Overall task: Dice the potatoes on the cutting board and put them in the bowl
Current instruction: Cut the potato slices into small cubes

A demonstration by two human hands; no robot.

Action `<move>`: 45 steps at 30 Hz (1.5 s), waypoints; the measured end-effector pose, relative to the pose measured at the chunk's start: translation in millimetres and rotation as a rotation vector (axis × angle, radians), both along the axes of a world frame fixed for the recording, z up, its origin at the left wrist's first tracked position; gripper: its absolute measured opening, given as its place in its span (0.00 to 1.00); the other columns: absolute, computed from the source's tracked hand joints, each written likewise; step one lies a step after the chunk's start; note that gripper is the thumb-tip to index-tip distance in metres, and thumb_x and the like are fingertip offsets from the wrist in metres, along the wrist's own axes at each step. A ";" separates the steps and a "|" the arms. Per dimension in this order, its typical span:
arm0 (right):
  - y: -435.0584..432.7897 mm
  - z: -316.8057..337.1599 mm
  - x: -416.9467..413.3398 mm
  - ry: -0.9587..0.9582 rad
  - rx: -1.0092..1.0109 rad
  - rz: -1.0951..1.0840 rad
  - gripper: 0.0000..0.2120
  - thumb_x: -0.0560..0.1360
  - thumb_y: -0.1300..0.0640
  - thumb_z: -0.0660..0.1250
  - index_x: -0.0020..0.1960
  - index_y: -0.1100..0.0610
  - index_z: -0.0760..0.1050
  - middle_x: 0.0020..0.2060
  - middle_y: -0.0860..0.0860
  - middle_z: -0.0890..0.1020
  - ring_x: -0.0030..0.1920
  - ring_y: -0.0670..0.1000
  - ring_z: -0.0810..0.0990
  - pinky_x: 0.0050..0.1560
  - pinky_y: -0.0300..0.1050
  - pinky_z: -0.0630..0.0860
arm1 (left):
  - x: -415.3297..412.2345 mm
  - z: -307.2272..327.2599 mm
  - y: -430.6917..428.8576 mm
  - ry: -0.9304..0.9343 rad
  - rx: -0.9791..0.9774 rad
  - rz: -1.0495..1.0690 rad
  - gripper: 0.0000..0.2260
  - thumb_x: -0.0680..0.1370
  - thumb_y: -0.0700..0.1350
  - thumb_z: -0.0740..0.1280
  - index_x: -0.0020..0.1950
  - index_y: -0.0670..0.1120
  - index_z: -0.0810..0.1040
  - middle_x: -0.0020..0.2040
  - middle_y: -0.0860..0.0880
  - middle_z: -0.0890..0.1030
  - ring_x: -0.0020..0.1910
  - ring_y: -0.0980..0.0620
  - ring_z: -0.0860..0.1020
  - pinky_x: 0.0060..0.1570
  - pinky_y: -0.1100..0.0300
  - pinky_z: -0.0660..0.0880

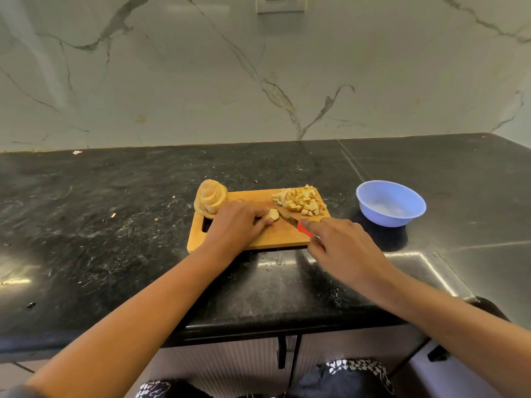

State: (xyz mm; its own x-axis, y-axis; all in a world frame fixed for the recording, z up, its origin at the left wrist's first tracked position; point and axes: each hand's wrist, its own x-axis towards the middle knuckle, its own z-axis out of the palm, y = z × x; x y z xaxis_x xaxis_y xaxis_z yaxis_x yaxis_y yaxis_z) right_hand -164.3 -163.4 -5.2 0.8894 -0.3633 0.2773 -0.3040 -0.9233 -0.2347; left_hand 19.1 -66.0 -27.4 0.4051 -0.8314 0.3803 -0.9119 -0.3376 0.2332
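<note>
A wooden cutting board (270, 235) lies on the black counter. Sliced potato rounds (210, 198) are stacked at its far left corner. A heap of diced potato (301, 201) sits at its far right corner. My left hand (237, 224) pins a small potato piece (271, 215) to the board with curled fingers. My right hand (342, 248) grips the red handle of a knife (288, 218), whose blade lies just right of that piece. A blue plastic bowl (418, 206) stands to the right of the board; its inside looks pale and without potato.
The black stone counter (115, 225) carries a few crumbs and scraps to the left. A marble backsplash (258, 81) rises behind. The counter's front edge runs below my arms, with cabinet doors and handles (283, 351) beneath.
</note>
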 end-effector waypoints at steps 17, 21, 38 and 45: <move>7.7 -1.3 4.6 0.011 -0.066 -0.028 0.22 0.80 0.54 0.55 0.74 0.47 0.63 0.38 0.45 0.71 0.38 0.48 0.72 0.36 0.41 0.66 | 0.3 -2.9 0.0 0.018 -0.025 0.006 0.13 0.78 0.52 0.65 0.58 0.49 0.82 0.52 0.50 0.84 0.51 0.52 0.80 0.50 0.55 0.76; 11.8 1.4 12.0 0.077 -0.121 -0.034 0.24 0.81 0.53 0.54 0.76 0.50 0.57 0.41 0.46 0.69 0.38 0.47 0.68 0.31 0.39 0.63 | 1.4 -2.7 -0.7 0.020 -0.027 0.002 0.12 0.78 0.52 0.65 0.57 0.49 0.83 0.51 0.50 0.84 0.50 0.52 0.80 0.49 0.55 0.76; 8.9 -8.4 6.7 0.200 -0.197 -0.031 0.26 0.82 0.52 0.51 0.78 0.52 0.47 0.51 0.49 0.72 0.41 0.48 0.69 0.38 0.42 0.67 | 2.3 -7.0 2.0 0.130 -0.121 0.034 0.13 0.76 0.52 0.69 0.57 0.48 0.82 0.52 0.51 0.84 0.50 0.55 0.79 0.49 0.66 0.71; 2.5 -3.0 11.4 0.027 -0.062 -0.015 0.23 0.79 0.56 0.56 0.74 0.50 0.62 0.40 0.45 0.70 0.39 0.49 0.72 0.40 0.45 0.72 | 4.6 -7.7 5.6 0.214 -0.143 0.055 0.12 0.75 0.51 0.71 0.56 0.49 0.83 0.50 0.53 0.84 0.48 0.58 0.79 0.47 0.67 0.72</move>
State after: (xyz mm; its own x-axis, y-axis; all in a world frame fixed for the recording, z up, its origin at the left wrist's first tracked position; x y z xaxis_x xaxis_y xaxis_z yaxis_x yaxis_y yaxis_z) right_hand -152.9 -160.9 -8.2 0.8915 -0.3597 0.2753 -0.3235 -0.9310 -0.1690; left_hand 23.8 -60.4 -35.1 0.5322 -0.7497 0.3933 -0.8177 -0.3349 0.4681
